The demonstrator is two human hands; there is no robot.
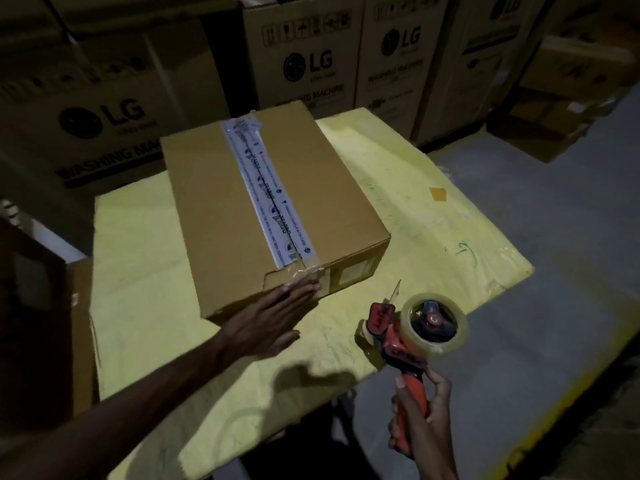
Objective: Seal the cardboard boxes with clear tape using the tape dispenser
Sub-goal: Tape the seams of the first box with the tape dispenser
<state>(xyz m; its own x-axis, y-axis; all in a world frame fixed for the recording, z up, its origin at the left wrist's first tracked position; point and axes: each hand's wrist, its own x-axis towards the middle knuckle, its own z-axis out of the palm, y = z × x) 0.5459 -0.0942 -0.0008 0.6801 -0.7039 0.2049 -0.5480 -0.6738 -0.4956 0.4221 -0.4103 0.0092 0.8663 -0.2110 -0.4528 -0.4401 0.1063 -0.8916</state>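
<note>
Tape dispenser (398, 341), red-orange with a dark frame and a fat roll of clear tape (446, 344) on its hub, is nearest, held at the near edge of the yellow table (415, 202). The right hand (420, 420) has its fingers wrapped round the handle. Farther in, the left hand (273, 322) lies flat, fingers straight, pressing crinkled clear tape against the near end of the cardboard box (214, 202). The brown box rests on the table, with a white printed strip (266, 192) along its top seam. Behind it stand LG cartons (304, 57).
</note>
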